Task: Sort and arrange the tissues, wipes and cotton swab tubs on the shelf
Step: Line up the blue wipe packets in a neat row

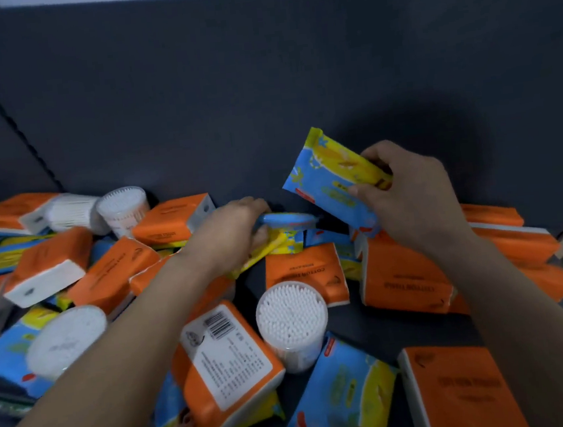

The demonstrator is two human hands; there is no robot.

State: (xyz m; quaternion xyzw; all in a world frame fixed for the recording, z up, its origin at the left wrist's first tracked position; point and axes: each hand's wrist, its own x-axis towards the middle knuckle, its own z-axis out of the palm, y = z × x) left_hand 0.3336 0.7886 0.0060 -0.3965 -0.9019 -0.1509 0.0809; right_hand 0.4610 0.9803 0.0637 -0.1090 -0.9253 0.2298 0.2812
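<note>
Right grip point(416, 197) is closed round the raised wipes point(325, 181), a blue and yellow pack. Fingers go over its top edge, thumb on the near face. The pack is tilted and clear of the pile, in front of the dark back panel point(260, 77), up and to the right of the mid tub point(291, 315).

Left grip point(230, 232) is curled on the low wipes point(287, 220), seen edge-on. Fingers lie over the blue top, thumb underneath. This pack sits in the pile straight behind the mid tub, just left of and below the raised wipes. The two packs are near each other; whether they touch, cannot tell.

The mid tub stands upright on the shelf point(371, 335), swab ends up, between the two forearms.

- Flat tissue point(305, 276), orange, is directly behind the tub and touches it or nearly does.
- Label tissue point(224, 353), barcode side up, is just left of the tub, tilted on other packs.
- Front wipes point(342, 396) is just in front of the tub, leaning.
- Right tissues point(403, 280), an orange stack, is right of the tub under the right wrist.
- Near tissue point(462, 395) is front-right of the tub.
- Blurred tub point(65, 341) is well left of the mid tub, on blue wipes.
- Rear tubs point(122, 204) are far back-left of the mid tub, among more orange packs.
</note>
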